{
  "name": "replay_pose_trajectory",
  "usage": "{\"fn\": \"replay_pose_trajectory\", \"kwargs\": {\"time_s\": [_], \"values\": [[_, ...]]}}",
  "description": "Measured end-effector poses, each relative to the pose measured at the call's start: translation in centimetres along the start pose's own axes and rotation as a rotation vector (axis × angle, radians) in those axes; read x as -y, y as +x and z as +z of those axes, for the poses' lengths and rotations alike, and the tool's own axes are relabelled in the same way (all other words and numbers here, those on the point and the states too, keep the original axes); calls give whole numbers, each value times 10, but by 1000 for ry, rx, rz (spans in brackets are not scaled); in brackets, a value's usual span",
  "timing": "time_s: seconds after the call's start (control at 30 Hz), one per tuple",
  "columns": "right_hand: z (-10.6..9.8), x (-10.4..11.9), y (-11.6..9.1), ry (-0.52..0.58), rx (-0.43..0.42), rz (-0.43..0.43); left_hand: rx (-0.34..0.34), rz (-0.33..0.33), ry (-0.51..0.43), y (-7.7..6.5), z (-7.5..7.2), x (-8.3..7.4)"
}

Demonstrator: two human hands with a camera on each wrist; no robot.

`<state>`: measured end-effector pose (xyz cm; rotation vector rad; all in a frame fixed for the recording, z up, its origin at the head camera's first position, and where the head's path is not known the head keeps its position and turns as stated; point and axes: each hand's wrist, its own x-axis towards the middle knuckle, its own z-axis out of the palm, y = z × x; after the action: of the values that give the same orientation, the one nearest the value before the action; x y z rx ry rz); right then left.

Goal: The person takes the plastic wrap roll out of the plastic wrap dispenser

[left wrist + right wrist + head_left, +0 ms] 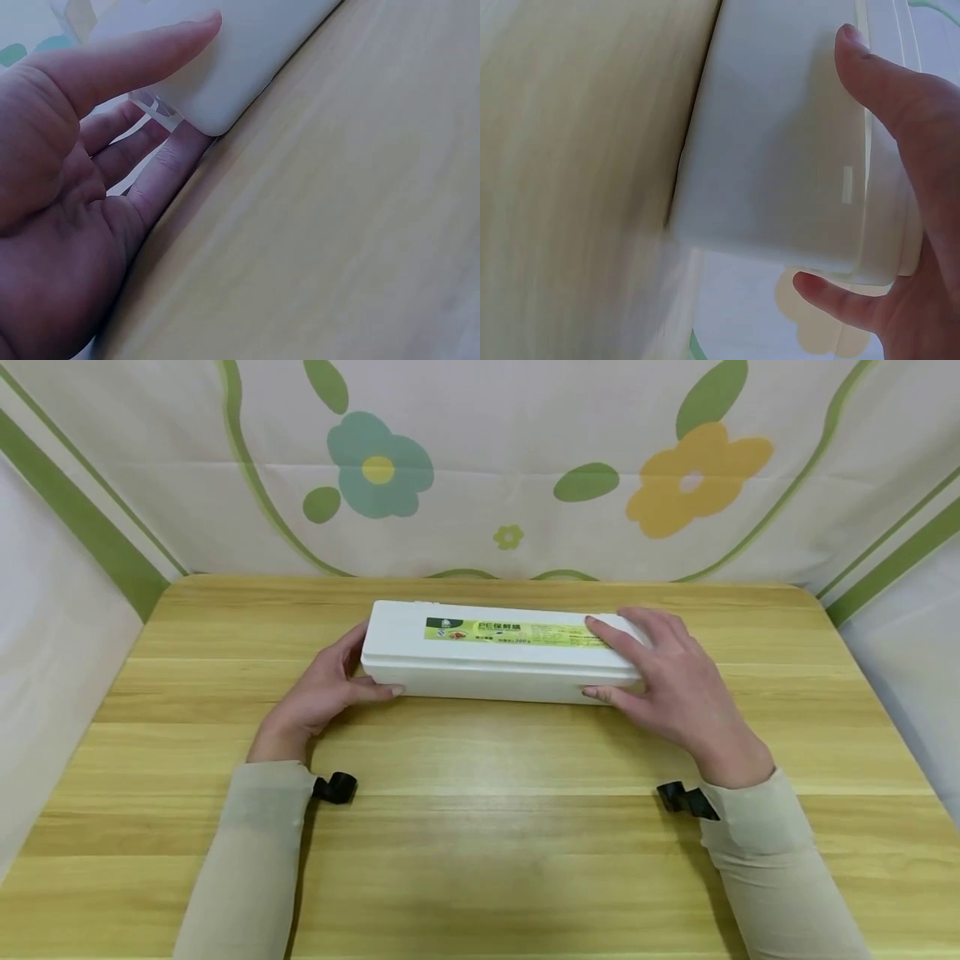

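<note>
A long white cling film box point(487, 681) with a yellow-green label point(517, 633) on its lid lies across the far half of the table. Its left end is gripped by my left hand point(321, 687), the thumb point(165, 56) on the front face and the other fingers around the end, low by the tabletop. My right hand point(686, 693) grips the right end from above. There the thumb point(870, 71) presses the front face, the index finger lies over the lid, and another finger reaches round the end. The lid sits down on the box along its front edge.
The box is on a light wooden table point(480, 827). A pale cloth point(480, 427) with large flowers hangs behind the table's far edge, with more cloth at both sides. Small black mounts point(337, 787) stick out from both sleeve cuffs.
</note>
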<state>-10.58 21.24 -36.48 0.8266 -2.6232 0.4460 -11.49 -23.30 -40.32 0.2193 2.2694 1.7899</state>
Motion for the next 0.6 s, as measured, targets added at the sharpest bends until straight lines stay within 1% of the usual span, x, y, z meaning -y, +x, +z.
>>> {"fn": "replay_pose_trajectory", "kwargs": {"time_s": [0.33,0.6], "values": [[2,4,-2,-27,-8,-1,-2,-21,-20,1,-1,2],[2,8,-3,-34,-6,-2,-17,-36,-40,-2,-3,1]]}}
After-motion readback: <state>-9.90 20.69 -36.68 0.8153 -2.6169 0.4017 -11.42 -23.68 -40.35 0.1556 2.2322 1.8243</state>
